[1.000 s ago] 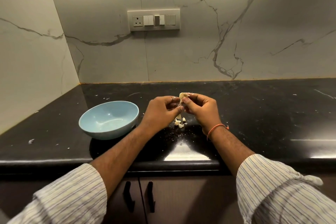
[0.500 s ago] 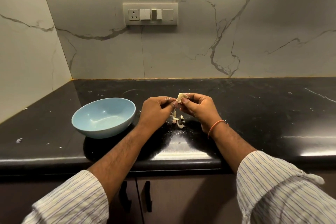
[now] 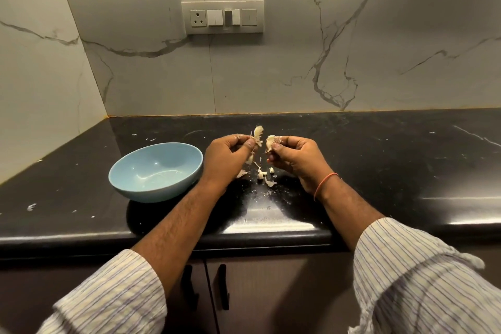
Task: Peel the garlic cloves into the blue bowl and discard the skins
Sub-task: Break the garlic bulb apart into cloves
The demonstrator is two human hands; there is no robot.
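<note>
**Both grips pinched on garlic pieces above the counter**

Grip, left hand [image 3: 226, 158]: fingers curled, thumb and fingertips pinching a papery piece of garlic skin [image 3: 258, 133] that sticks up above the knuckles; a further strip of skin hangs below the same pinch. Grip, right hand [image 3: 294, 158]: fingers curled, thumb pressed against a garlic clove [image 3: 270, 142] held at the fingertips. The two grips are apart — a narrow gap shows between skin and clove, no contact between them.

Both hands are raised a little over the black counter [image 3: 379, 165], near its middle. An orange band [image 3: 324, 184] circles the right wrist. Striped sleeves are rolled back on both forearms.

Loose scraps [image 3: 267, 176] — small white pieces and skin flakes — lie on the counter directly under the gap between the hands. Whether any of these are whole cloves cannot be told at this size.

Blue bowl [image 3: 156, 171] sits upright on the counter just left of the left hand, close to the wrist but not touching it. Its inside shows only glossy reflections; no clove is visible in it.

Background: marble-patterned wall with a switch panel [image 3: 222, 17] above the hands. Cabinet doors with dark handles [image 3: 221, 286] below the counter edge. Pale flecks are scattered over the counter, mostly on the left side.
</note>
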